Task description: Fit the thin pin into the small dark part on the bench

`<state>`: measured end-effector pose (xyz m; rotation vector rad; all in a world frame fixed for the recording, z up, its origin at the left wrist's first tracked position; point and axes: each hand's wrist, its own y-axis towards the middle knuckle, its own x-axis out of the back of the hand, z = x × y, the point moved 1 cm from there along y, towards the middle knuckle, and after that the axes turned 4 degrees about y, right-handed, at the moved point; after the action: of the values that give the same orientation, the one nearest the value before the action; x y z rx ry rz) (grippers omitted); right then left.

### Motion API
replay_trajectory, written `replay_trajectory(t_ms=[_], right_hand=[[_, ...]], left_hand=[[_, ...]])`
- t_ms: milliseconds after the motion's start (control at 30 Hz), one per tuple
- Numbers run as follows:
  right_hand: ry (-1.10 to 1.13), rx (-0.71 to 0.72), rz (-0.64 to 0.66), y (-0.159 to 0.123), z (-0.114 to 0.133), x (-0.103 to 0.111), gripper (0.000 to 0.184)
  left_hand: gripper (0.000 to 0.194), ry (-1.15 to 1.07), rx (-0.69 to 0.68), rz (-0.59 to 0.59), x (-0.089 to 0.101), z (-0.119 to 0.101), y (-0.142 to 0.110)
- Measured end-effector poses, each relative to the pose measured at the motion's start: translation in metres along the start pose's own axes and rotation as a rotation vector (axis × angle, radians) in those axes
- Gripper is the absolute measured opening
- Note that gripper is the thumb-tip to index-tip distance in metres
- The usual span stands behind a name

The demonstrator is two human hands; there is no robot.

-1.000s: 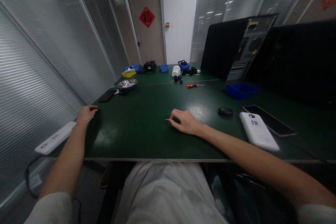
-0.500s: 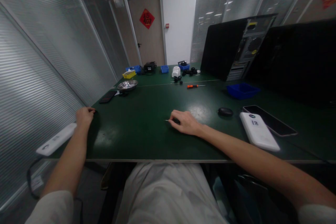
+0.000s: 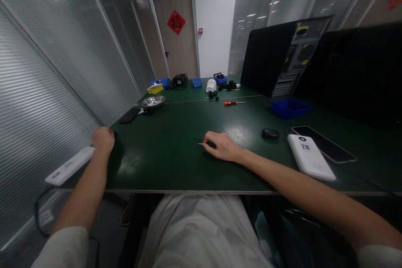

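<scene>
My right hand [image 3: 220, 146] rests on the middle of the green tabletop [image 3: 169, 163], thumb and forefinger pinched together. From the pinch a thin, pale, pin-like piece [image 3: 199, 144] points left; the rest of it is hidden by the fingers. At the table's left edge, my left hand [image 3: 103, 138] is closed, its back toward me. A small dark spot shows by its fingertips, but I cannot make out what it holds. Close to the left wrist lies a white power bank [image 3: 69, 166].
On the right are a black mouse [image 3: 270, 134], a phone [image 3: 341, 153], another white power bank [image 3: 310, 157] and a blue tray [image 3: 290, 109]. Farther back lie an orange screwdriver [image 3: 230, 103], a metal bowl [image 3: 153, 101] and a dark phone [image 3: 130, 115]. A computer case [image 3: 266, 63] stands behind.
My left hand has turned and shifted slightly right, so its fingers now show less. The right hand keeps its pinch in the same place. The view has shifted very slightly.
</scene>
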<state>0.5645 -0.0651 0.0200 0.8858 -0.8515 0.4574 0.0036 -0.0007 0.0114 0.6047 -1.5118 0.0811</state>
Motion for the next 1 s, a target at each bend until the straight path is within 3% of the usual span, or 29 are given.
replay_trajectory(t_ms=[133,733,1000], right_hand=[[-0.005,0.007,-0.001,0.0,-0.001,-0.001,0.013],[-0.006,0.0,0.005,0.0,-0.001,-0.001,0.013],[-0.003,0.001,0.007,0.0,-0.003,-0.002,0.013]], left_hand=[[0.035,0.093,0.025,-0.059,-0.001,-0.004,-0.002],[0.038,0.164,-0.074,-0.036,-0.01,0.0,0.001],[0.037,0.141,-0.047,-0.047,-0.01,-0.001,0.001]])
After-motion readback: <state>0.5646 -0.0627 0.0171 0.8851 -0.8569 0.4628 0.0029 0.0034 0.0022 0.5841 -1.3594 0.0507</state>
